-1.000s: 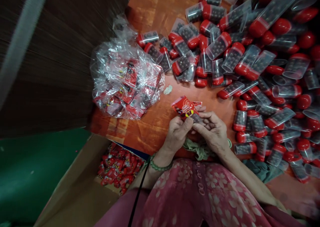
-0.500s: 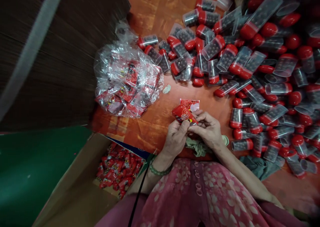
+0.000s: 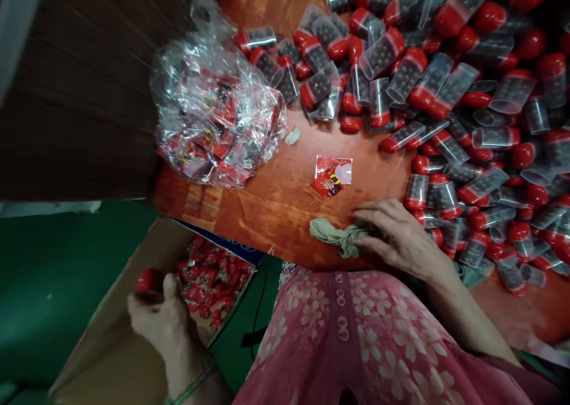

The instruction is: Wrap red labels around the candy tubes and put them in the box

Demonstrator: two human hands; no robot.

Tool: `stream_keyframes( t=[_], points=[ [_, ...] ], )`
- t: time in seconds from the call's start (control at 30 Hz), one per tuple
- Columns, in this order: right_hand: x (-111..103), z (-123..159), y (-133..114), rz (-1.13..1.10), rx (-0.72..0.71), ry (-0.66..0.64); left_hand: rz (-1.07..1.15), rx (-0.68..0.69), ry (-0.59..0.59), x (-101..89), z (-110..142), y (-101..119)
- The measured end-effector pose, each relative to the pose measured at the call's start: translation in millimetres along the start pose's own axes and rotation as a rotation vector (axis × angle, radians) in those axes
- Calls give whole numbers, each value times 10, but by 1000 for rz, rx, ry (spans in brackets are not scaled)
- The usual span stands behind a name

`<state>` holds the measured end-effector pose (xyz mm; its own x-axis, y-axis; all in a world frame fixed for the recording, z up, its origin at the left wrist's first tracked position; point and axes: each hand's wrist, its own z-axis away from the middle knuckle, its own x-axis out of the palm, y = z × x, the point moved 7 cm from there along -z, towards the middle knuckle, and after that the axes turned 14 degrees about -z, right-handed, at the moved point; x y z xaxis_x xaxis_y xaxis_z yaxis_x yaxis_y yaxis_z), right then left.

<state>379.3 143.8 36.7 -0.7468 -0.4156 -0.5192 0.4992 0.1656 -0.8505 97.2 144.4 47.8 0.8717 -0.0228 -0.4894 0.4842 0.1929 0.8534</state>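
My left hand (image 3: pixel 158 319), blurred by motion, is over the cardboard box (image 3: pixel 120 310) at the lower left. A small red wrapped packet (image 3: pixel 149 281) sits between its thumb and fingers. Inside the box lies a heap of similar red packets (image 3: pixel 209 280). On the table, my right hand (image 3: pixel 394 233) has its fingers stretched out and apart, their tips at a crumpled pale green cloth (image 3: pixel 332 231). Flat red printed wrappers (image 3: pixel 332 176) lie just beyond the cloth, partly overlapping.
A clear plastic bag (image 3: pixel 218 120) full of red printed wrappers stands at the table's left. Many red-capped clear tubes (image 3: pixel 378 51) with dark dotted patterns are piled across the back and right. A dark panel (image 3: pixel 89 96) rises at the left. A small pale scrap (image 3: pixel 293 135) lies mid-table.
My left hand has carried the red packet from above the table down left to the box. My right hand has let go of it and moved right, onto the cloth. The view has shifted slightly.
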Motion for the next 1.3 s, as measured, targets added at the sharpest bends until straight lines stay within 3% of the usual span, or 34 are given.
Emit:
stream_keyframes(
  t=[0.07, 0.17, 0.33, 0.43, 0.5, 0.6, 0.73, 0.83, 0.93, 1.03, 1.13, 1.3],
  points=[
    [73, 85, 1, 103, 21, -135, -173, 105, -26, 113, 69, 60],
    [164, 150, 12, 201, 47, -205, -417, 290, -53, 367, 186, 141],
    [272, 138, 65, 236, -22, -143, -732, 743, -44, 947, 271, 315],
    [277, 118, 102, 250, -76, -71, -850, 879, -116, 1327, 227, 317],
    [234, 100, 93, 281, -110, -1, -865, 920, -115, 1467, 192, 304],
    [129, 40, 66, 293, -111, 44, -809, 935, -61, 1502, 150, 306],
    [-151, -128, 46, 301, -70, 37, -708, 886, -37, 1395, 74, 376],
    [-511, -304, 77, 535, -34, 164, -634, 848, -61, 1316, -18, 450],
    [-746, -510, 213, 775, 27, 201, -627, 812, 65, 1232, -164, 505],
    [-824, -696, 388, 888, 58, 171, -736, 766, 148, 1260, -327, 491],
    [-838, -798, 496, 888, 41, 142, -814, 737, 111, 1356, -435, 446],
    [-878, -760, 363, 674, -81, 214, -843, 774, 154, 1398, -450, 428]
  ],
)
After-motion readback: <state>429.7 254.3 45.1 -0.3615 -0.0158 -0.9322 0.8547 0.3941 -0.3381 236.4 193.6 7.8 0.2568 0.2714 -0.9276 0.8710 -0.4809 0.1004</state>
